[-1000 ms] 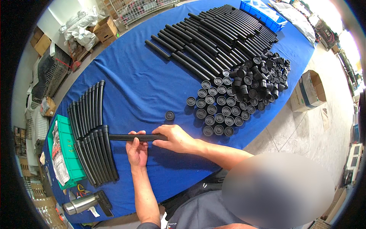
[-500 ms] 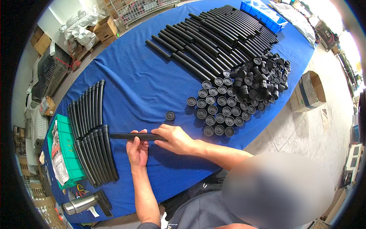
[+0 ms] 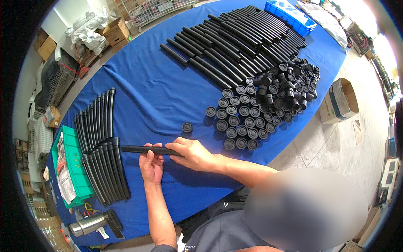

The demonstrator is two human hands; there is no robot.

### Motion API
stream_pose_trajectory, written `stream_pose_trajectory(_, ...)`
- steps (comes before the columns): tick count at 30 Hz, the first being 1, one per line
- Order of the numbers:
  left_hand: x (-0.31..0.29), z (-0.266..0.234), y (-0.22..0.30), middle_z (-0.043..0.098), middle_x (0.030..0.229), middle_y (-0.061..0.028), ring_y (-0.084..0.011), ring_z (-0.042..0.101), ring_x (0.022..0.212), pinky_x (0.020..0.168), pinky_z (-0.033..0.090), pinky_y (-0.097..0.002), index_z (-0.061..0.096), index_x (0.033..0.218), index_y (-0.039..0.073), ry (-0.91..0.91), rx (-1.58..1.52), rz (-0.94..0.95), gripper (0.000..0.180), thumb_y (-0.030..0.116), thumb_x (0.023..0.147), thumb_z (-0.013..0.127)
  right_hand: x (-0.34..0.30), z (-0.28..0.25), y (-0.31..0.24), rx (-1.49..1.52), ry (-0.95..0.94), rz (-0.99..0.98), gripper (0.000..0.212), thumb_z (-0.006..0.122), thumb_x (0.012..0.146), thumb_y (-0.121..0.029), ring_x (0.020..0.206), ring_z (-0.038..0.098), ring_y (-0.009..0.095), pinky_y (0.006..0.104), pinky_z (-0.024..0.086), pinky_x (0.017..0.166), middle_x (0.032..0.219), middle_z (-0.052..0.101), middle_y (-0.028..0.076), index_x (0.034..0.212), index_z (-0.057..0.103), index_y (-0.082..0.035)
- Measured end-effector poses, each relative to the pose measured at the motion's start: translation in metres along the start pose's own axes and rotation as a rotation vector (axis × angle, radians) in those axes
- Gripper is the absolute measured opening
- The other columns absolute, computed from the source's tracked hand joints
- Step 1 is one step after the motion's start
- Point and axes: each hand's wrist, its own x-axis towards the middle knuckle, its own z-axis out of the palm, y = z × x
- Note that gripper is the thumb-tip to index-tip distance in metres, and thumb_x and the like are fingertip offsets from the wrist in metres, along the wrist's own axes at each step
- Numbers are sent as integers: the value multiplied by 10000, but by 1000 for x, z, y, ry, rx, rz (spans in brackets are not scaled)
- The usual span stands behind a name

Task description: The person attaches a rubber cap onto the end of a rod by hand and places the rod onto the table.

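A black tube point(image 3: 136, 149) lies crosswise in both of my hands above the blue cloth. My left hand point(image 3: 151, 166) grips it near the middle from below, thumb on the near side. Around its right end is wrapped my right hand point(image 3: 192, 153), which hides that end. Just beyond my hands a single round black cap point(image 3: 187, 127) stands on the cloth. To the right spreads a group of similar black caps point(image 3: 249, 122), some upright, others heaped. Left of the tube lie two rows of black tubes with capped ends point(image 3: 110, 168).
Many plain black tubes point(image 3: 226, 42) are stacked at the far side of the blue-covered table point(image 3: 138, 80). A green crate point(image 3: 79, 176), a steel flask point(image 3: 88, 224) and pliers point(image 3: 88, 208) are at the left. A blue crate point(image 3: 291, 17) sits far right; a cardboard box point(image 3: 339, 101) stands beyond the table's edge.
My right hand has shifted very slightly left along the tube. The tube and my left hand look nearly unchanged.
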Motion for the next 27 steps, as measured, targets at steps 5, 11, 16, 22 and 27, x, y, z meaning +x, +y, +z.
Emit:
stream_pose_trajectory(5,0,-3,0,671,1104,-197,-192,657,791,691,542,-286,545,1153,55,16,-23,9,275,101,913,670,5,-8,-3,36,-6,-9,353,709,815,-130,830,658,336,389,525,680,939,648,189,1125,628,19)
stream_pose_trajectory(11,1,7,0,677,1088,-184,-188,646,768,677,531,-289,542,1142,48,15,20,-1,279,104,906,680,2,-5,2,27,10,40,355,719,813,-148,856,652,353,405,521,734,942,646,190,1119,631,12)
stream_pose_trajectory(16,0,-1,0,677,1093,-190,-188,647,772,673,530,-289,546,1147,47,17,-3,27,281,112,908,679,2,-3,-1,36,6,43,376,709,821,-118,835,651,356,416,523,738,961,640,182,1156,609,20)
stream_pose_trajectory(22,-1,4,1,679,1077,-189,-188,650,775,665,532,-278,547,1148,48,43,17,14,284,127,910,681,1,-3,-4,21,-17,41,402,723,815,-127,839,657,351,410,529,720,958,642,184,1166,598,25)
stream_pose_trajectory(27,1,-1,-1,677,1083,-190,-189,651,788,661,531,-278,546,1148,45,21,13,9,282,131,914,677,1,-1,0,25,9,8,385,718,821,-144,816,659,352,407,530,691,943,650,191,1147,609,29)
